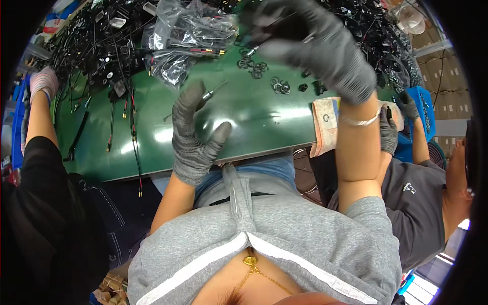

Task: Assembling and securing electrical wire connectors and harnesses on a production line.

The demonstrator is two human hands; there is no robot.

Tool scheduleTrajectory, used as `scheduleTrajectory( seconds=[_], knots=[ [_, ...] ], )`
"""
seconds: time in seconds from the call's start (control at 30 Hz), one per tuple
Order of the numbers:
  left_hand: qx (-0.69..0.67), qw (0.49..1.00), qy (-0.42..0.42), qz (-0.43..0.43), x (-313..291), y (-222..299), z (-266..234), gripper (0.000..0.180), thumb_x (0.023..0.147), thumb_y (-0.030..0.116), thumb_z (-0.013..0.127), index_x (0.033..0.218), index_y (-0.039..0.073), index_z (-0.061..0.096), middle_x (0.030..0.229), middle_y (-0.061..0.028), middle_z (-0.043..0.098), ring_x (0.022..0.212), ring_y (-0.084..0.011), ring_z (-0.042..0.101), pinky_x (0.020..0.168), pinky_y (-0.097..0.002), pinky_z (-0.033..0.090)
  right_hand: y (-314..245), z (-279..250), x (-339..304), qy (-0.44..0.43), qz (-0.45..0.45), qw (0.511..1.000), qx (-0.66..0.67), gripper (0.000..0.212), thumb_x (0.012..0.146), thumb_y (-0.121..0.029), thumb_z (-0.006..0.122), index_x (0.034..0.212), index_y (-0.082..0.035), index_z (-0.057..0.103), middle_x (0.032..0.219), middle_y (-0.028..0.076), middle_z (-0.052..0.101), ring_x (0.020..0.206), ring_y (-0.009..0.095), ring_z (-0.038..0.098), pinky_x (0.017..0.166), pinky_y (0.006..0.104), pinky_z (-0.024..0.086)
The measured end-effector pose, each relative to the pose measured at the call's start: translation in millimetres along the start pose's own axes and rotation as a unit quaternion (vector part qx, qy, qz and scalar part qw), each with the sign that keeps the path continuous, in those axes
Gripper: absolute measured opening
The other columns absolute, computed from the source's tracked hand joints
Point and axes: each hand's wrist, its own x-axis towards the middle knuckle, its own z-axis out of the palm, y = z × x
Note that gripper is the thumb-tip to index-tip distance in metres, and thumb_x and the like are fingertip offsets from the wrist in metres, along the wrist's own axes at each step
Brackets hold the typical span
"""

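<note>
My left hand (195, 134), in a grey knit glove, is raised over the near edge of the green table (244, 124). Its thumb and fingers stand apart. A thin metal rod with a threaded-looking end (213, 90) passes behind its fingers; whether they touch it I cannot tell. My right hand (320, 51), gloved alike, stretches to the far side above small black parts. Motion smears its fingers, and dark shapes show around them, so any hold is unclear. Black rings (280, 86) lie in small groups below it.
Tangled black cables and parts (107, 40) heap up at the back left, beside clear plastic bags (190, 33). A folded cloth (325, 124) lies at the front edge. Co-workers' gloved hands (44, 81) are at left and right (389, 133); a blue bin (424, 112) stands far right.
</note>
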Motion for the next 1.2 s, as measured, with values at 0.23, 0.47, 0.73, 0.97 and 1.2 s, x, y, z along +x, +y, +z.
scheduleTrajectory(
  seconds=[0.23, 0.47, 0.73, 0.97, 1.2],
  knots=[
    [-0.121, 0.985, 0.125, -0.006, 10.2, 10.1, -4.7, 0.076, 0.071, 0.025, 0.085, 0.132, 0.006, 0.044, 0.124, -0.0146, 0.055, 0.107, -0.023, 0.06, 0.085, -0.0347, 0.055, -0.3, 80.3, -20.7, -0.079, -0.063, 0.977, -0.19, 0.051, 0.08, -0.032, 0.075, 0.121, -0.006, 0.06, 0.106, 0.007, 0.066, 0.092, 0.012, 0.066, 0.071, 0.0236, 0.054],
    [-0.455, 0.874, 0.119, -0.121, -12.6, 26.4, -42.2, 0.071, 0.074, 0.034, 0.08, 0.131, 0.01, 0.046, 0.117, -0.0108, 0.058, 0.102, -0.0312, 0.061, 0.083, -0.0456, 0.054, 35.1, 36.8, -2.9, 0.11, 0.104, 0.914, -0.378, 0.038, 0.079, -0.019, 0.076, 0.111, -0.003, 0.063, 0.11, 0.017, 0.062, 0.091, 0.024, 0.064, 0.076, 0.0357, 0.053],
    [-0.585, 0.774, -0.227, -0.086, -13.4, -27.9, -108.0, 0.073, 0.07, 0.026, 0.074, 0.135, 0.013, 0.044, 0.121, -0.0088, 0.056, 0.112, -0.0312, 0.055, 0.094, -0.0462, 0.043, 87.0, 104.7, 19.8, -0.091, 0.016, 0.878, -0.469, 0.029, 0.08, -0.032, 0.073, 0.106, -0.017, 0.07, 0.111, 0.01, 0.057, 0.105, 0.027, 0.058, 0.093, 0.0377, 0.048],
    [-0.248, 0.955, -0.102, -0.125, -20.3, -30.1, -73.3, 0.068, 0.07, -0.007, 0.07, 0.131, 0.01, 0.045, 0.114, -0.0119, 0.064, 0.104, -0.0219, 0.063, 0.089, -0.0318, 0.054, 99.1, 116.0, 30.5, -0.176, -0.033, 0.836, -0.519, 0.028, 0.085, -0.03, 0.065, 0.1, -0.007, 0.067, 0.109, 0.012, 0.057, 0.105, 0.03, 0.058, 0.093, 0.0412, 0.046],
    [-0.27, 0.936, -0.069, -0.217, -26.4, -24.2, -57.8, 0.068, 0.069, -0.001, 0.075, 0.13, 0.011, 0.047, 0.116, -0.0093, 0.061, 0.107, -0.021, 0.062, 0.092, -0.0344, 0.054, 62.0, 100.0, 20.9, 0.06, -0.13, 0.964, -0.222, 0.028, 0.082, -0.007, 0.069, 0.108, 0.0, 0.062, 0.102, 0.014, 0.06, 0.093, 0.024, 0.061, 0.081, 0.0323, 0.05]
  ],
)
